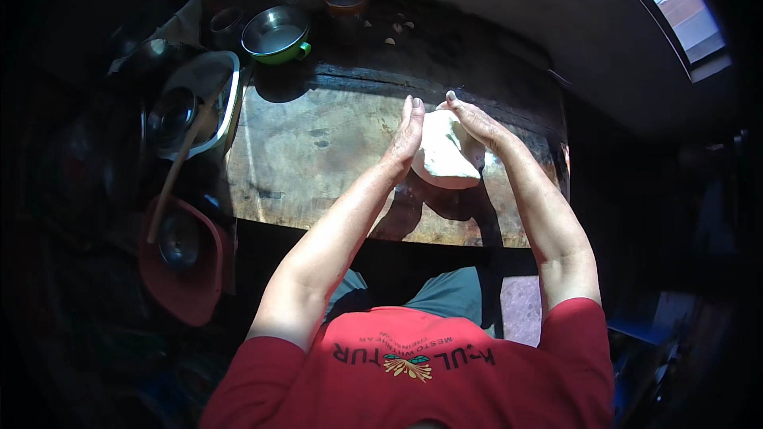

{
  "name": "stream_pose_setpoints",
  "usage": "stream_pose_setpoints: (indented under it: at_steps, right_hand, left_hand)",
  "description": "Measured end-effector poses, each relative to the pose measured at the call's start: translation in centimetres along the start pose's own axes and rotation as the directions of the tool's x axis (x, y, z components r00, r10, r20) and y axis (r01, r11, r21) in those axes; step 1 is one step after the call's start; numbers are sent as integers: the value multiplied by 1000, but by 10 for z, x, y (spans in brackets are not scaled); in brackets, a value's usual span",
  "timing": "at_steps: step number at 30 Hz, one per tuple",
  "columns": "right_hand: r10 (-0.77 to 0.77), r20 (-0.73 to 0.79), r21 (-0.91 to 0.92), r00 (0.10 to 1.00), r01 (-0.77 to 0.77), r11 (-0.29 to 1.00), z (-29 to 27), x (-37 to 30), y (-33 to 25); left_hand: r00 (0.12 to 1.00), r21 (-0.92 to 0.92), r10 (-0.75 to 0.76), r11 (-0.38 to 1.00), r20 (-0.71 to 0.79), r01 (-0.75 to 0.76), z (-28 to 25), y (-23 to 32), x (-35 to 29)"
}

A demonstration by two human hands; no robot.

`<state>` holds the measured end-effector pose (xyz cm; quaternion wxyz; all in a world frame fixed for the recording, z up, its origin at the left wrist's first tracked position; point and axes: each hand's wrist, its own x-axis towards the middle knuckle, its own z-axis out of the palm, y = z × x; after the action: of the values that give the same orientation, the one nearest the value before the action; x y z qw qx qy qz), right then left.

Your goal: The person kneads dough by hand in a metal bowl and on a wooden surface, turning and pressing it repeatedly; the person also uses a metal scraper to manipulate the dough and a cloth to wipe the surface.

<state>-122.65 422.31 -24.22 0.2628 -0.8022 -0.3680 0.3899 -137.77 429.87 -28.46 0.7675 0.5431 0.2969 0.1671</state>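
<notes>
A thick lump of white dough (447, 151) is at the right half of a worn wooden board (310, 135), brightly lit by the sun. My left hand (408, 137) lies along its left side, fingers straight and pointing away from me. Around its upper right side curves my right hand (475, 123), with the thumb side up. Both palms press the dough between them; the undersides of the fingers are hidden. Whether the dough rests on the board or is slightly raised, I cannot tell. Shadows of hands and dough fall on the board's near part.
Beyond the board's far left stands a green-and-steel cup (276, 36) with a handle. Left of the board are a white-rimmed basin (232, 103), a long wooden stick (181, 160) and a red basin (187, 302). Small pale bits (389, 41) lie at the far edge.
</notes>
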Motion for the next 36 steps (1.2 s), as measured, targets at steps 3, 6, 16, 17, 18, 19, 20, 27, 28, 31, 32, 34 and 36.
stream_pose_setpoints:
  at_steps: [3, 6, 16, 17, 18, 19, 20, 27, 28, 31, 32, 34, 36]
  right_hand:
    - [-280, -221, -56, 934, 275, 960, 12, -38, -22]
    - [-411, -545, -320, 731, 272, 908, 66, -86, -27]
    - [-379, -714, -316, 589, 212, 925, 97, -69, 57]
    - [-402, -695, -342, 596, 217, 914, 92, -57, 64]
    - [-405, -725, -371, 557, 179, 911, 87, -42, 66]
    - [-329, -715, -344, 617, 99, 934, 81, -32, 69]
    - [-248, -700, -316, 669, 22, 949, 74, -20, 69]
    - [-6, -540, -214, 842, -130, 968, 29, 21, 49]
    - [57, -415, -179, 908, -143, 973, 21, 15, 37]
    - [13, -234, 192, 972, 34, 981, 11, 9, 47]
    - [-89, -258, 157, 962, 132, 979, 16, 0, 26]
    - [-105, -361, 58, 927, 135, 989, 36, -58, -36]
    - [-238, -502, -97, 831, 220, 971, 65, -97, -40]
  left_hand:
    - [998, -137, -36, 990, -45, 29, -15, -7, -19]
    - [997, 345, 65, 936, 44, -76, -11, -7, -65]
    - [778, 915, 620, 249, 101, -317, 23, -24, -103]
    - [752, 928, 655, 228, 79, -296, 28, -23, -88]
    - [765, 911, 643, 293, 36, -289, 35, -20, -75]
    - [778, 891, 628, 357, -7, -281, 42, -18, -61]
    - [790, 869, 611, 415, -49, -268, 47, -16, -47]
    - [967, 680, 234, 726, -103, -103, 37, -4, 15]
    - [979, 574, 190, 811, -70, -117, 26, -8, 17]
    - [985, 154, -149, 979, 92, 134, 25, 34, -43]
    - [989, 152, -125, 982, 73, 113, 13, 22, -50]
    - [999, 156, 19, 987, 33, -24, -5, -8, -64]
    - [999, 288, -23, 958, 22, 15, 0, -9, -96]
